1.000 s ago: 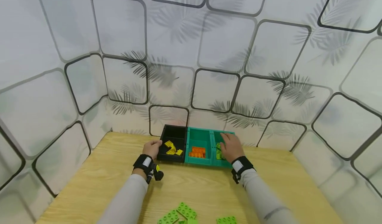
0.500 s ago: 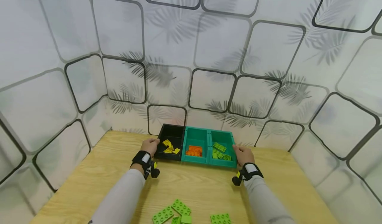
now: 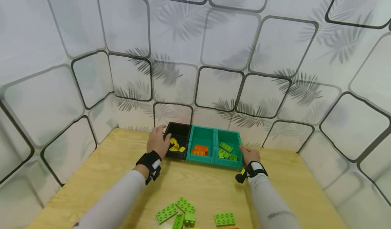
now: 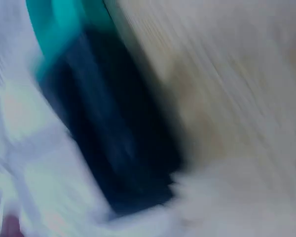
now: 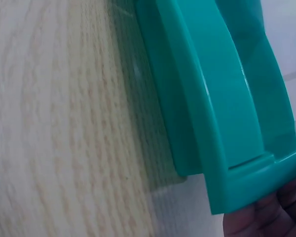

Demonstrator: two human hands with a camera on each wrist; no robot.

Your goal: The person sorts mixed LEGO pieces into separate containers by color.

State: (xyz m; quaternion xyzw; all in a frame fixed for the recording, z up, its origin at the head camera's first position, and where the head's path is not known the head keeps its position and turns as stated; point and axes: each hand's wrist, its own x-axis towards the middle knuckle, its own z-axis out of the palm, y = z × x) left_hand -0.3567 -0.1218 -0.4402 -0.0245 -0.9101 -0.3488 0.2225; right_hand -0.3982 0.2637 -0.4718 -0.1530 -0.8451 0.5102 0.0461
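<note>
In the head view a black bin (image 3: 180, 129) and two teal bins stand joined in a row at the back of the table. Yellow bricks (image 3: 174, 143) lie in the black bin, orange bricks (image 3: 200, 150) in the middle teal bin (image 3: 203, 133). Several green bricks (image 3: 226, 147) lie in the right teal bin (image 3: 229, 136). At the black bin's left side is my left hand (image 3: 157, 142), thumb and fingers spread apart; contact cannot be told. My right hand (image 3: 251, 155) grips the right teal bin's outer rim (image 5: 246, 190), its fingers (image 5: 266, 217) curled under it.
Nearer on the wooden table (image 3: 207, 185) lie loose green bricks, among them a flat one (image 3: 166, 213) and another (image 3: 224, 219) farther right. A patterned curtain (image 3: 220, 90) rises right behind the bins. The left wrist view is blurred.
My right hand has come out from over the green bricks to the right bin's outer rim. My left hand has let go of the black bin's edge and spread its fingers, moving slightly farther back.
</note>
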